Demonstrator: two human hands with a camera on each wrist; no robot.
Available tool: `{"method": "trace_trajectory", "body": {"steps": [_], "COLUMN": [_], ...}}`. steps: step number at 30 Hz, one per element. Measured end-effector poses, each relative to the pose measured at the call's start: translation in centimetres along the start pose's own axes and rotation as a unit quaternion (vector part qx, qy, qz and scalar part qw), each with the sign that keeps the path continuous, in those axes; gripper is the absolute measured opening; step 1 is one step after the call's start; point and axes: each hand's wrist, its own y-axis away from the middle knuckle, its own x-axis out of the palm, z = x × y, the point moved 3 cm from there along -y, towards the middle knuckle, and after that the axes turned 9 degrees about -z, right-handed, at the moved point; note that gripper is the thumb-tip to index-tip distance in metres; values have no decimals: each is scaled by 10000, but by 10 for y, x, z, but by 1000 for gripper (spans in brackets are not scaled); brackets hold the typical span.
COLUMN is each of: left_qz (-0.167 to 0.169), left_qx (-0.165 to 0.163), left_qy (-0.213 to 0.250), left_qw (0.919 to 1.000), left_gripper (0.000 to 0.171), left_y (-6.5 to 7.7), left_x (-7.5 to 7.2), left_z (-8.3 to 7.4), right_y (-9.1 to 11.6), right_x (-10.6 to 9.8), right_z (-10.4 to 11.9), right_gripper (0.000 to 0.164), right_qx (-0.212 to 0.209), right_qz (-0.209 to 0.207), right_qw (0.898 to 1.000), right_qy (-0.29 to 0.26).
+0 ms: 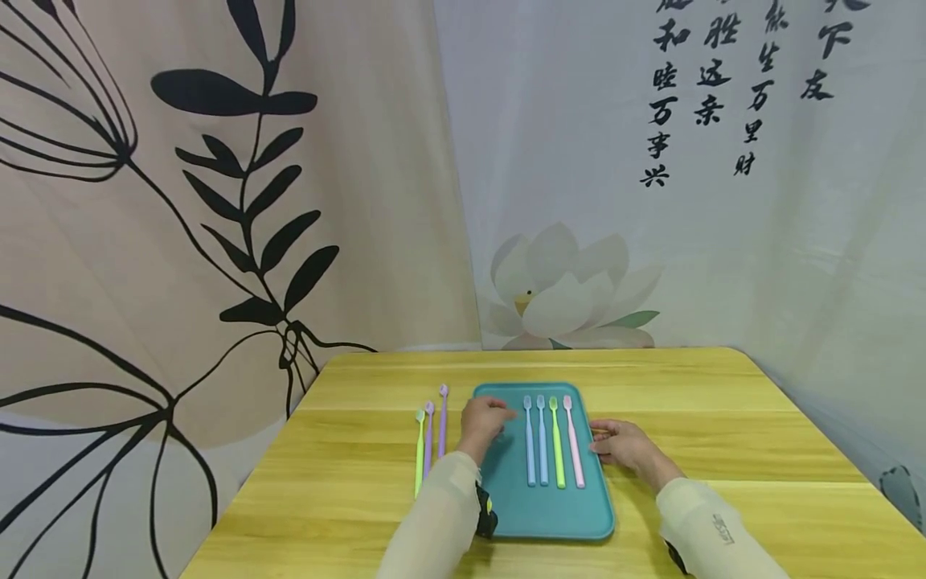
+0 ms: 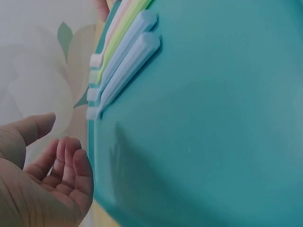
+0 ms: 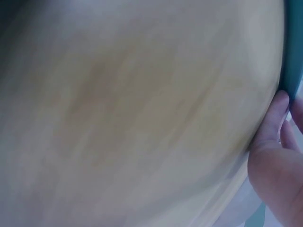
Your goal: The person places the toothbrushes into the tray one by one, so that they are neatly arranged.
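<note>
On the table lies a teal tray (image 1: 506, 515) holding two blue toothbrushes (image 1: 543, 450), a yellow-green toothbrush (image 1: 558, 450) and a pink toothbrush (image 1: 575, 446), side by side with heads toward the back. Over the tray's left part hovers my left hand (image 1: 485, 426), its fingers loosely bent and nothing between them; the left wrist view shows its empty palm (image 2: 52, 184). At the tray's right rim, my right hand (image 1: 625, 444) holds the edge between thumb and fingers. In the right wrist view, the thumb (image 3: 272, 120) meets the rim and the other fingers are partly hidden.
Left of the tray, a green toothbrush (image 1: 419, 450) and two purple toothbrushes (image 1: 442, 426) lie on the wooden table (image 1: 723, 418), partly behind the left sleeve. A printed curtain (image 1: 391, 201) hangs behind the table's far edge.
</note>
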Motion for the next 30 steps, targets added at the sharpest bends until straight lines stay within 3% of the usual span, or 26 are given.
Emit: {"method": "trace_trajectory", "body": {"steps": [8, 22, 30], "left_qz": [98, -80, -357], "left_qx": [95, -66, -158], "left_qy": [491, 541, 596], "left_qw": [9987, 9985, 9975], "left_gripper": [24, 30, 28], "left_y": [-7, -23, -30], "left_x": [-21, -51, -71], "left_z": [2, 10, 13], "right_y": [-2, 0, -2], "right_x": [1, 2, 2], "right_z": [-2, -3, -4], "right_gripper": [50, 52, 49], "right_qx": [35, 61, 9], "right_qz": [-45, -1, -33], "right_qw": [9999, 9998, 9999], "right_qy": [-162, -163, -131]}}
